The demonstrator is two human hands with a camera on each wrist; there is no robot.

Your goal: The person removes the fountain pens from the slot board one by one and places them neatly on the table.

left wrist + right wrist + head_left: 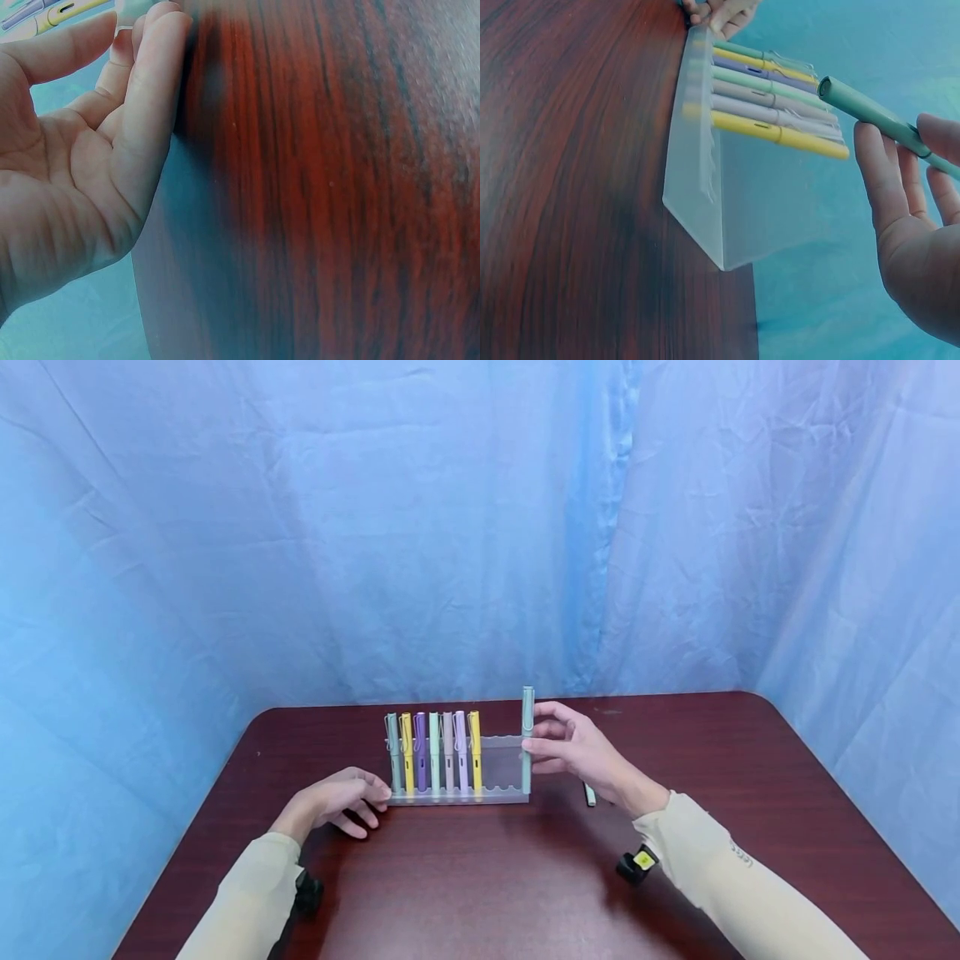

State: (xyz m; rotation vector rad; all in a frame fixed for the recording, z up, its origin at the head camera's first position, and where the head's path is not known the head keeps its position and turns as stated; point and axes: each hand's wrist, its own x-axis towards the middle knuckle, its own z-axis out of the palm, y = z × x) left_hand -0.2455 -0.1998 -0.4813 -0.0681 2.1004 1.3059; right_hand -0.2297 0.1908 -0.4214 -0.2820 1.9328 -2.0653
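A clear pen rack (502, 797) stands on the table, and several capped pens lean in its left and middle slots. At its right end my right hand (577, 752) pinches a grey-green pen (528, 710) upright between thumb and fingers. The right wrist view shows this held pen (870, 110) apart from the row, one end toward the rack. My left hand (348, 797) grips the rack's left front corner with thumb and fingertips, its other fingers loosely bent. Nearest the bare slots is a yellow pen (780, 135).
A pale green pen (590, 795) lies on the dark red wooden table (465, 877), partly behind my right hand. Blue curtains (450, 527) hang around the table's back and sides. Each wrist carries a small black camera (632, 867).
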